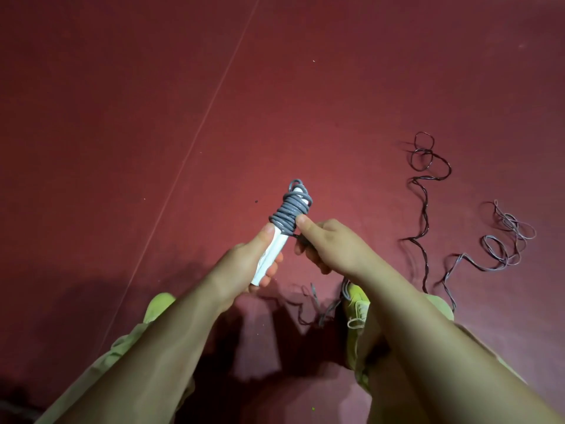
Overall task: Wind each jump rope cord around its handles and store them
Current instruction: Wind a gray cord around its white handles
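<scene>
Head view, catalogue of contents. Item one: white jump rope handles (273,250), cylindrical and smooth, held together in the air above the floor, tilted with the upper end away from the person. Grey cord (289,214), round and rubbery-looking, wound in tight coils round the upper half of the handles, with one small loop standing above the top end. Left hand (244,264): grip closed round the lower half of the handles, thumb lying along the shaft and touching the lowest coils. Right hand (328,244): grip curled, pinching the loose run of the grey cord just beside the coils, thumb tip against the winding; the cord runs down from this hand towards the feet.

Item two: dark cord (423,191), thin, twisted and kinked, lying loose on the floor to the right, looped at its far end. Item three: pale grey cord (501,240), thin, in a loose tangle of loops further right, near the dark cord.

Item four: floor (153,102), dark red, matte, even, crossed by a thin pale diagonal line. Item five: yellow-green shoes (357,304) with laces, below the forearms; light khaki trousers (128,347) at the lower edge.
</scene>
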`<state>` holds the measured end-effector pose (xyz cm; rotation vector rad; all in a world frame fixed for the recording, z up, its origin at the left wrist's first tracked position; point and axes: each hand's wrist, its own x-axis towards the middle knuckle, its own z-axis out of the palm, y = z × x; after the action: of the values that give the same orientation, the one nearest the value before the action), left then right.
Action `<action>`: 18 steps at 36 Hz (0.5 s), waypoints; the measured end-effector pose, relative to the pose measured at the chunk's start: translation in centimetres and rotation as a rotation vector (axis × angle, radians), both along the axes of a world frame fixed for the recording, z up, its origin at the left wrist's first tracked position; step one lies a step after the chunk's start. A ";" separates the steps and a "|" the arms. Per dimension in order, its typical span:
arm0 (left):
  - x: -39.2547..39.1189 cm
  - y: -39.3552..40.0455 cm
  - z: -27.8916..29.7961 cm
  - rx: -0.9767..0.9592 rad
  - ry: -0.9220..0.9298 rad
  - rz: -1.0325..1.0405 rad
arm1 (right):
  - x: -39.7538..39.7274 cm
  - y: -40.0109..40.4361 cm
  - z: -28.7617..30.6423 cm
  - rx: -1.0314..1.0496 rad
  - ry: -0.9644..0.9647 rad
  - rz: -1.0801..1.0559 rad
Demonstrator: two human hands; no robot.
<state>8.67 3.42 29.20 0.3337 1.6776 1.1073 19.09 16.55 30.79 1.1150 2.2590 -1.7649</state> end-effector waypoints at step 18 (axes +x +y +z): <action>-0.5 -0.7 -1.4 -0.020 0.325 -0.131 | -0.8 -1.1 0.4 -0.065 0.064 -0.102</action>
<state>8.22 2.76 27.77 0.6289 1.9182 0.9757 18.27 15.45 31.15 1.1983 2.1991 -1.9234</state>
